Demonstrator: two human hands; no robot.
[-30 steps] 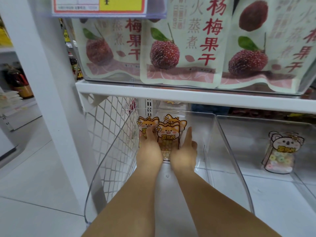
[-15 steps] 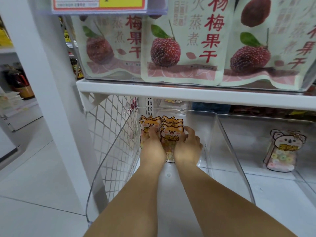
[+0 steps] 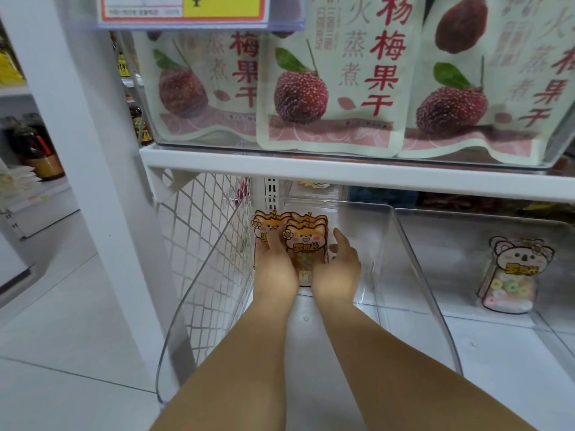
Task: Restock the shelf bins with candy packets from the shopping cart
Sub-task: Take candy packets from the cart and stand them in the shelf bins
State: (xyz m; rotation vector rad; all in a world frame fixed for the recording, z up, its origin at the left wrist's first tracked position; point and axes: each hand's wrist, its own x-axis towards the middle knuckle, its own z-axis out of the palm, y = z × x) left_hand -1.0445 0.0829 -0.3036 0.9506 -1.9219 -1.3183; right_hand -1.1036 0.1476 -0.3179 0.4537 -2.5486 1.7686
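Observation:
Several orange fox-faced candy packets (image 3: 306,242) stand upright at the back of a clear shelf bin (image 3: 404,244) on the lower shelf. Both of my arms reach into that bin. My left hand (image 3: 275,267) presses straight fingers against the left packet (image 3: 264,225), beside the front stack. My right hand (image 3: 337,269) rests against the right edge of the stack, fingers extended and slightly apart. The packets' lower parts are hidden behind my hands. The shopping cart is out of view.
The neighbouring clear bin (image 3: 466,309) on the right holds one koala-faced candy packet (image 3: 510,275). The upper shelf (image 3: 342,174) carries large bayberry pouches (image 3: 326,88). A white upright post (image 3: 102,181) and wire mesh panel (image 3: 199,244) stand at left; bottles (image 3: 37,150) sit on a farther shelf.
My right hand's fingers, curled round the stack half a second ago, have straightened along its right side. The left hand stays pressed on the packets, which stand a little more squared.

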